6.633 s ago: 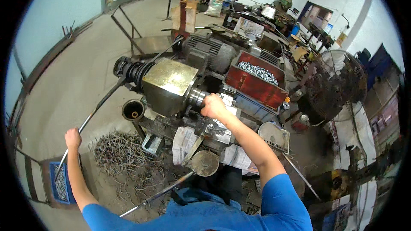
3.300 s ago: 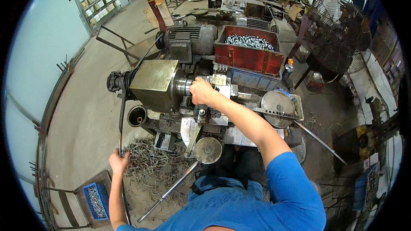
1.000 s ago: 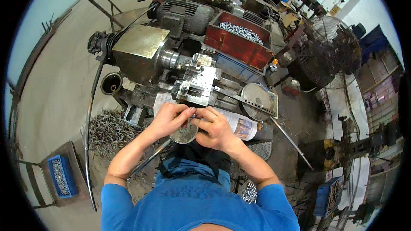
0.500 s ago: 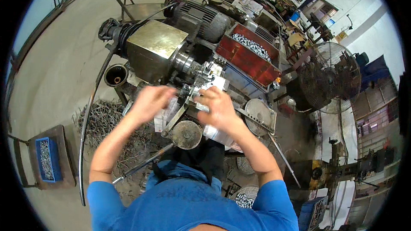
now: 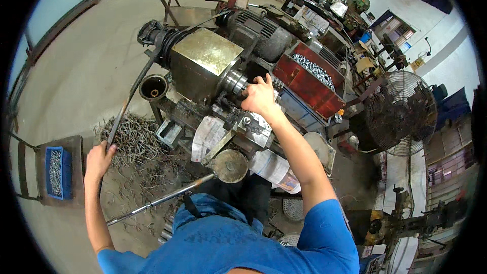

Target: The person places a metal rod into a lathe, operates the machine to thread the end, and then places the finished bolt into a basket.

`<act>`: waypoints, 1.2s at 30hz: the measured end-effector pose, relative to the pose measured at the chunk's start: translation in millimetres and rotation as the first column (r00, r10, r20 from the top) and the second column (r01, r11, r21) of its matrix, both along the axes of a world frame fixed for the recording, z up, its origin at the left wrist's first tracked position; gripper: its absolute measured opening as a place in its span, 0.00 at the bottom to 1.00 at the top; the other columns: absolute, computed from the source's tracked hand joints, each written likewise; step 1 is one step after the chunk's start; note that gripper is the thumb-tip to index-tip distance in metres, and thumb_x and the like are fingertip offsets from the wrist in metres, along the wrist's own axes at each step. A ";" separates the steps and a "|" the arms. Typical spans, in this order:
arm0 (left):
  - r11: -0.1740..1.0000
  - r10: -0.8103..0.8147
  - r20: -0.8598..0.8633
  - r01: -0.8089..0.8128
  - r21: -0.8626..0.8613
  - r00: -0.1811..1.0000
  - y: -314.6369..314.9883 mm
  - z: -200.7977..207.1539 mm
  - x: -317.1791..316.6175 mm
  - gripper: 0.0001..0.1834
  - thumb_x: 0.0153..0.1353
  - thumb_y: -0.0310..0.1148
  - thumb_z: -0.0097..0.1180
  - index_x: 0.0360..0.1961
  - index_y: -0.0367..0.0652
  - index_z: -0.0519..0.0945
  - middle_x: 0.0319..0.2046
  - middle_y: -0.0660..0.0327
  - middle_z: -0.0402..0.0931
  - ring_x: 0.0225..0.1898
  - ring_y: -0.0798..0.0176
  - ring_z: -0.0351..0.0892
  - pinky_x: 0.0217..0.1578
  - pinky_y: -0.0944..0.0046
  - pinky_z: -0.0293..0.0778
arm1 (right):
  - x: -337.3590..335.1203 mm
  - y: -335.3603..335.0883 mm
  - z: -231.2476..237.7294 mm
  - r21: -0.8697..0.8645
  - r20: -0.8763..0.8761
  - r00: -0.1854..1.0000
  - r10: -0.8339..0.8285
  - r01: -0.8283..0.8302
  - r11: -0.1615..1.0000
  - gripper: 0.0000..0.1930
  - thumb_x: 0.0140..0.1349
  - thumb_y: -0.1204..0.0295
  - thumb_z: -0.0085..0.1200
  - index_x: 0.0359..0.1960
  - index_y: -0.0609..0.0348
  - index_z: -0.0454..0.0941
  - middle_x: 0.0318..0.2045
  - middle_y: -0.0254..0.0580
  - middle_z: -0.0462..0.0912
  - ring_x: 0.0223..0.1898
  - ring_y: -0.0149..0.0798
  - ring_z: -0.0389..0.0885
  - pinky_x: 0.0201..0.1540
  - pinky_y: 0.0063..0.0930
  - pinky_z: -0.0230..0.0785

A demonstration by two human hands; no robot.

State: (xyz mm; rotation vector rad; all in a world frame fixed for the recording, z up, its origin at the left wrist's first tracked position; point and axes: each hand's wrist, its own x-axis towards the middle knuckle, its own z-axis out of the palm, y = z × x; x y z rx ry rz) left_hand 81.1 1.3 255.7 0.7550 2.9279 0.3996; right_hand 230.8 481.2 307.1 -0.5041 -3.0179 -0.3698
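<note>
My left hand is closed around a long metal lever, which slants up to the back end of the lathe. My right hand is at the front of the lathe's round spindle chuck. Its thumb side is bent in toward the chuck mouth, while one finger sticks up. Whatever those fingers pinch is hidden by the hand. Under my right wrist lies the metal tool slide, with a flat handle bar beside it. The headstock has a brassy, shiny cover.
Behind the chuck, a red bin holds many small metal parts. A big fan stands at the right. Metal shavings are heaped on the floor at left, near a blue crate of parts. A long rod crosses low before me.
My left hand has gone from the tool slide down and left onto the long lever. My right hand has moved from the slide up to the chuck. The view has shifted slightly.
</note>
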 end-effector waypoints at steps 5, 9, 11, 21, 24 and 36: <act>0.995 0.070 -0.086 -0.063 0.082 0.994 10.7 -27.3 -3.2 0.18 0.54 0.40 0.57 0.29 0.33 0.71 0.23 0.42 0.74 0.30 0.38 0.74 0.31 0.45 0.68 | -0.2 -5.6 6.5 -0.070 -0.007 1.000 0.024 -0.025 0.997 0.20 0.32 0.63 0.54 0.33 0.42 0.85 0.44 0.30 0.81 0.56 0.42 0.67 0.64 0.57 0.38; 0.999 0.040 -0.189 -0.038 0.016 0.981 14.8 -36.1 -12.4 0.15 0.51 0.37 0.57 0.29 0.34 0.72 0.23 0.43 0.75 0.29 0.40 0.75 0.31 0.46 0.70 | 5.9 -3.1 5.3 -0.051 0.005 1.000 0.004 -0.004 0.999 0.20 0.32 0.63 0.54 0.34 0.41 0.84 0.43 0.29 0.81 0.56 0.42 0.67 0.64 0.58 0.38; 0.999 -0.015 -0.315 -0.002 -0.053 0.949 11.2 -45.7 -28.7 0.13 0.49 0.35 0.58 0.28 0.35 0.72 0.22 0.44 0.75 0.28 0.42 0.76 0.31 0.47 0.71 | 12.9 0.4 2.9 -0.046 0.022 1.000 -0.004 0.005 0.999 0.20 0.32 0.63 0.54 0.33 0.41 0.84 0.43 0.28 0.81 0.55 0.42 0.68 0.63 0.58 0.39; 0.940 -0.054 -0.495 -0.123 -0.319 0.867 -78.5 -91.4 -252.1 0.13 0.51 0.28 0.52 0.40 0.40 0.74 0.26 0.52 0.75 0.32 0.48 0.75 0.33 0.51 0.70 | 1.4 5.5 0.4 -0.049 -0.002 0.995 -0.098 0.098 0.994 0.15 0.30 0.62 0.55 0.26 0.42 0.85 0.29 0.30 0.81 0.50 0.42 0.69 0.62 0.64 0.36; 0.998 0.005 -0.559 -0.042 -0.053 0.829 -70.6 -100.7 -241.1 0.16 0.52 0.32 0.55 0.42 0.38 0.75 0.31 0.51 0.76 0.37 0.49 0.75 0.39 0.52 0.70 | 21.9 -3.3 17.4 -0.124 -0.215 0.977 -0.006 -0.022 0.992 0.15 0.31 0.62 0.56 0.26 0.45 0.84 0.37 0.28 0.81 0.53 0.43 0.68 0.62 0.63 0.37; 0.951 -0.269 0.009 0.267 -0.154 0.963 170.5 -235.1 -48.2 0.17 0.43 0.41 0.64 0.31 0.42 0.77 0.32 0.49 0.79 0.37 0.47 0.79 0.36 0.51 0.74 | 337.9 7.4 -11.8 -0.240 -0.364 0.802 -0.474 0.411 0.880 0.19 0.33 0.70 0.55 0.34 0.54 0.82 0.42 0.37 0.81 0.49 0.45 0.72 0.57 0.42 0.56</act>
